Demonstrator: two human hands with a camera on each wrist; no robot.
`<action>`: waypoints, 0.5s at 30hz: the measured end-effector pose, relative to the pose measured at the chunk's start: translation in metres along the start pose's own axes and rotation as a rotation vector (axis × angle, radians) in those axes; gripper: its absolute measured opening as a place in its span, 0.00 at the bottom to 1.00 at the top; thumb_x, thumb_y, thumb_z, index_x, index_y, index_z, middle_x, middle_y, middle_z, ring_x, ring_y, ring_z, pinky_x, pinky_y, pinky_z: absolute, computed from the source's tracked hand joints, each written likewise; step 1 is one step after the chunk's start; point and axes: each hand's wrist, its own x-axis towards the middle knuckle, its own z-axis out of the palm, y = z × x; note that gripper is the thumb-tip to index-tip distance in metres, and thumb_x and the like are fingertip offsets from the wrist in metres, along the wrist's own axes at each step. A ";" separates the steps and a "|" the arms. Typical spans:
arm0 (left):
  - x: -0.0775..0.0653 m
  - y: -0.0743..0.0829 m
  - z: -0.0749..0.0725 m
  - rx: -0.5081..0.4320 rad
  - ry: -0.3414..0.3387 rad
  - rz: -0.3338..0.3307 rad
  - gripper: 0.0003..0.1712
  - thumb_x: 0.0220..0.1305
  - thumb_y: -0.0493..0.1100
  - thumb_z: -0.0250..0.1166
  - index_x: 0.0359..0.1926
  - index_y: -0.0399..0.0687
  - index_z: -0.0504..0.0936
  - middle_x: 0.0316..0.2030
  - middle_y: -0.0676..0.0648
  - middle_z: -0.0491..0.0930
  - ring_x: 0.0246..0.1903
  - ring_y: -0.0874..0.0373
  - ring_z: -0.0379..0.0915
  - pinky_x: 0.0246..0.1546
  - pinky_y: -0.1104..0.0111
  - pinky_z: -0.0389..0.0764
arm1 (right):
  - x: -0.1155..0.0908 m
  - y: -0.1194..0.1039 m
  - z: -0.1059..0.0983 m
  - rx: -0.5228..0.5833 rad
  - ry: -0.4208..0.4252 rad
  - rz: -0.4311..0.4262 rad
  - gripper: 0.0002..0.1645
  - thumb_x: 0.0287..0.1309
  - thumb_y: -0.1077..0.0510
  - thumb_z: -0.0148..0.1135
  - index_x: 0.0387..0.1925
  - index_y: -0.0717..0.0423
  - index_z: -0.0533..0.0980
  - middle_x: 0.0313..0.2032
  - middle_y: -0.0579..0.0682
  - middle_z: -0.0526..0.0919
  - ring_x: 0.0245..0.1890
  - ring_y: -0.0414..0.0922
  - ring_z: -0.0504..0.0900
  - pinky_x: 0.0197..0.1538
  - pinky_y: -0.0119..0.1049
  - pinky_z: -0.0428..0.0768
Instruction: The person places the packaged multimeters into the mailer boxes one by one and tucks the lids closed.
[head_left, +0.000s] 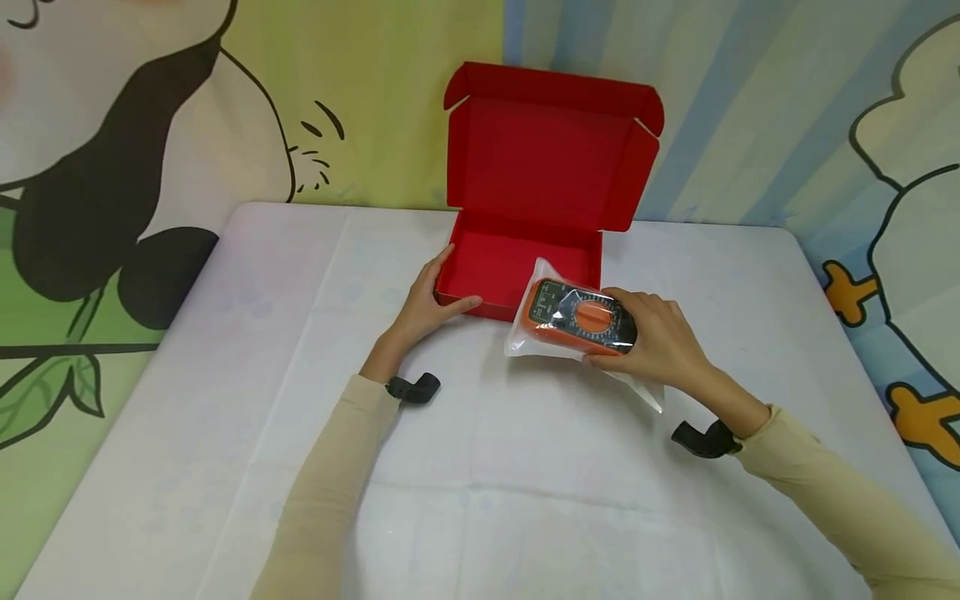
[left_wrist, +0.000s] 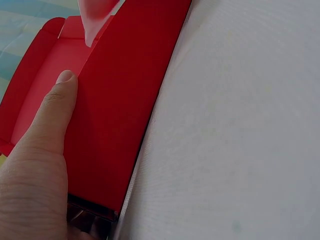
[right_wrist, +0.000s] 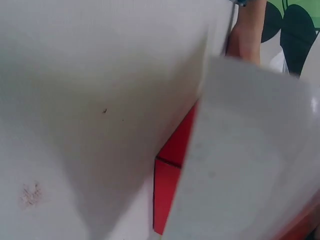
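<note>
A red cardboard box (head_left: pixel 525 258) stands on the table with its lid raised at the back. My left hand (head_left: pixel 426 302) holds the box's front left corner, the thumb (left_wrist: pixel 57 107) lying along the front wall in the left wrist view. In my right hand (head_left: pixel 660 337) is an orange and black multimeter (head_left: pixel 581 317) inside a clear plastic bag (head_left: pixel 525 337). It is held above the table at the box's front right corner, dial side up. In the right wrist view the pale bag (right_wrist: pixel 245 150) hides most of the box.
A white cloth (head_left: pixel 480 500) covers the table. Behind it hangs a cartoon-printed backdrop (head_left: pixel 360 100), also seen at both sides. The raised lid (head_left: pixel 551 154) leans near the backdrop. Each wrist wears a black camera mount (head_left: pixel 414 389).
</note>
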 end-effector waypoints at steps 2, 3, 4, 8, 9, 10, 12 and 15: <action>0.000 0.000 0.000 0.001 -0.002 -0.002 0.57 0.53 0.61 0.73 0.77 0.66 0.48 0.74 0.47 0.52 0.70 0.50 0.52 0.66 0.52 0.65 | 0.004 0.002 0.001 0.002 -0.006 0.019 0.53 0.38 0.42 0.79 0.63 0.60 0.68 0.47 0.59 0.79 0.46 0.55 0.74 0.47 0.52 0.70; 0.001 0.000 0.001 0.001 -0.002 -0.004 0.58 0.52 0.61 0.73 0.77 0.66 0.48 0.74 0.47 0.52 0.70 0.50 0.52 0.66 0.52 0.65 | 0.006 0.003 0.001 -0.001 -0.006 0.026 0.53 0.38 0.41 0.79 0.63 0.60 0.68 0.48 0.59 0.79 0.46 0.55 0.75 0.47 0.52 0.70; 0.001 0.001 0.001 0.002 -0.004 -0.003 0.58 0.52 0.61 0.73 0.77 0.65 0.48 0.74 0.47 0.52 0.70 0.50 0.52 0.66 0.52 0.65 | 0.008 0.003 0.001 -0.001 -0.006 0.034 0.52 0.38 0.41 0.79 0.63 0.60 0.68 0.47 0.59 0.79 0.45 0.55 0.75 0.46 0.52 0.70; 0.001 0.002 0.001 0.003 -0.006 -0.004 0.57 0.53 0.61 0.73 0.77 0.65 0.48 0.74 0.47 0.52 0.70 0.50 0.52 0.65 0.52 0.66 | 0.015 0.006 0.000 -0.005 -0.007 0.065 0.52 0.38 0.40 0.79 0.63 0.59 0.69 0.46 0.59 0.80 0.43 0.55 0.76 0.45 0.52 0.71; 0.001 0.002 0.001 0.003 -0.005 -0.004 0.57 0.53 0.61 0.73 0.77 0.65 0.48 0.74 0.47 0.52 0.70 0.50 0.52 0.65 0.52 0.66 | 0.016 0.006 0.000 -0.003 -0.007 0.070 0.52 0.38 0.40 0.79 0.63 0.59 0.69 0.46 0.59 0.80 0.43 0.55 0.76 0.45 0.52 0.71; 0.001 0.001 0.001 0.004 -0.005 -0.003 0.57 0.53 0.61 0.73 0.77 0.65 0.48 0.74 0.47 0.52 0.70 0.50 0.52 0.65 0.52 0.67 | 0.018 0.007 0.000 0.000 -0.010 0.074 0.52 0.38 0.40 0.79 0.63 0.59 0.69 0.45 0.59 0.80 0.43 0.55 0.76 0.45 0.52 0.71; 0.001 0.001 0.002 0.004 -0.002 -0.005 0.57 0.53 0.61 0.73 0.77 0.66 0.48 0.73 0.47 0.52 0.70 0.50 0.53 0.65 0.52 0.67 | 0.022 0.008 0.000 0.002 -0.012 0.078 0.52 0.38 0.41 0.79 0.63 0.58 0.69 0.45 0.58 0.80 0.43 0.55 0.76 0.45 0.52 0.71; 0.001 0.000 0.001 0.006 0.001 -0.004 0.57 0.53 0.60 0.72 0.77 0.66 0.48 0.73 0.48 0.53 0.69 0.51 0.53 0.64 0.52 0.68 | 0.027 0.009 -0.001 -0.004 -0.015 0.076 0.52 0.39 0.41 0.78 0.63 0.59 0.69 0.46 0.59 0.80 0.43 0.55 0.76 0.45 0.52 0.71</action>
